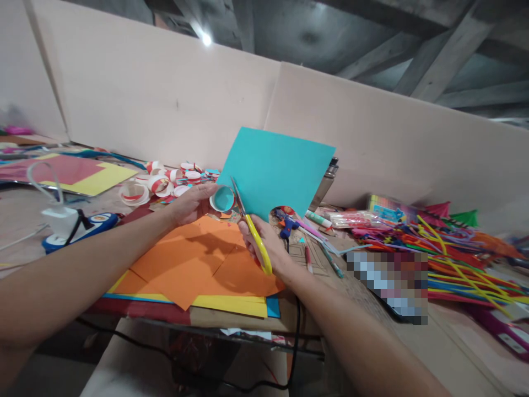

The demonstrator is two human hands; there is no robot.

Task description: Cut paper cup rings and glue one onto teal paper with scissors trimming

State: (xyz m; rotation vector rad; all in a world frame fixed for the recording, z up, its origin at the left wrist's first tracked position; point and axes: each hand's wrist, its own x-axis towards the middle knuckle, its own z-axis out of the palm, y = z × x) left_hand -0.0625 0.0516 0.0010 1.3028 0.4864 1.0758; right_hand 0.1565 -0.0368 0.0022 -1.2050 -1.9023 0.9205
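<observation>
Turquoise rectangular paper sheet (276,171), smooth, tilted up; left fingers (203,191) grasp white-rimmed round cup (219,209), turquoise inside; right fingers (259,225) grasp yellow-handled metal scissors (257,241).

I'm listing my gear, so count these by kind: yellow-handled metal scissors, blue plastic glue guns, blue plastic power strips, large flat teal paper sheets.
Yellow-handled metal scissors, in the right hand: 1
Blue plastic glue gun: 1
Blue plastic power strip: 1
Large flat teal paper sheet: 1
Total: 4

The table (366,300) carries stacked coloured paper (177,264), a blue power strip (104,221), red-and-white rings (159,184) and pipe cleaners (458,281)
</observation>
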